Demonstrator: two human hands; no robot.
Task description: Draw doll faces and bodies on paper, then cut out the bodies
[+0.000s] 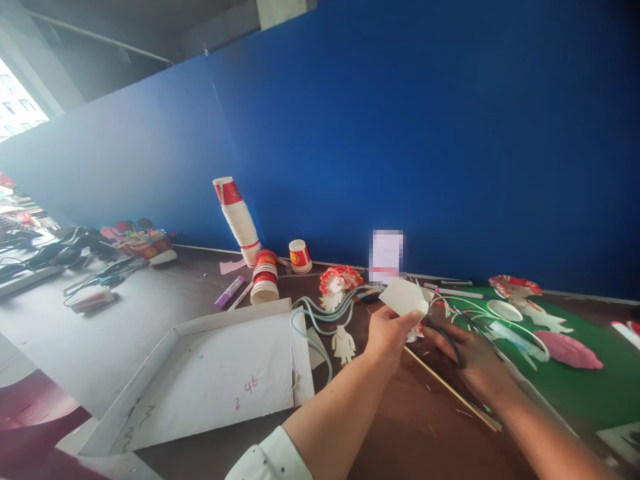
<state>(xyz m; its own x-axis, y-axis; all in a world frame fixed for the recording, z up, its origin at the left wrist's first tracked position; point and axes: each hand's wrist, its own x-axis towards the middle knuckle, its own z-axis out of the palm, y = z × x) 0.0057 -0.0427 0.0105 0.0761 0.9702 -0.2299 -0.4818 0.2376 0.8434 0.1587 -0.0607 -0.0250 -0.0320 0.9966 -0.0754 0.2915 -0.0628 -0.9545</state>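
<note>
Between the thumb and fingers of my left hand [387, 333] is a piece of white paper [399, 297], held up above the table. My right hand [473, 360], slightly blurred, grips scissors [454, 345] by their dark handles close to the paper's right edge. Whether the blades touch the paper I cannot tell. Below both hands a thin wooden stick [450, 387] lies slanted on the brown table. A paper figure cut-out [343, 344] lies left of my left hand, near pale blue cables [325, 320]. A red-and-white paper flower [340, 280] sits behind it.
A white cardboard tray [220, 373] takes up the left front. Stacked paper cups [243, 227] lean against the blue partition [400, 133], beside a single cup [300, 257] and a purple glue stick [230, 292]. On the green mat [590, 367] lies a pink paper shape [573, 349].
</note>
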